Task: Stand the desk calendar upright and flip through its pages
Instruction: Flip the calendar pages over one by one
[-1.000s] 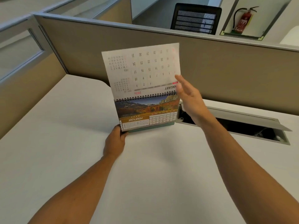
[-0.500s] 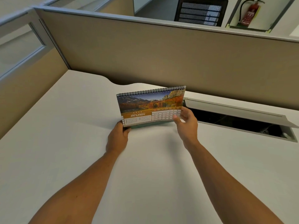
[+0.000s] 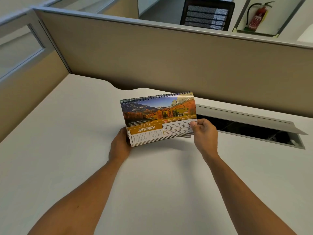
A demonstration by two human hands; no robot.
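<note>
Calendar [image 3: 159, 118] is the landmark here: it stands upright on the white desk [image 3: 67, 150], spiral binding along its top edge, the January page with its autumn mountain photo facing the person. It sits toward the far middle of the desk, well short of the beige partition [image 3: 169, 65] behind it.

At the calendar's lower left corner, the left hand [image 3: 119, 146] wraps the edge, fingers hidden behind the stack and thumb side at the front. That hold looks meant to pin the base so the stand does not slide or fold while pages are turned.

At the calendar's lower right corner, the right hand [image 3: 205, 133] pinches the page edge in a narrow grip, thumb tip on the date grid and the other fingers curled behind. How many sheets it has caught cannot be told, though the bottom edges fan slightly there, which suggests the front page is being separated. Gripping at the free bottom corner makes sense, since a page hinged on the top spiral must be lifted from below and swung up and over.

Just right of the calendar and behind the right hand, an open cable hatch [image 3: 245, 129] is sunk into the desk; the calendar's base stands clear of it.

Standing appears done; flipping seems to be at January.
</note>
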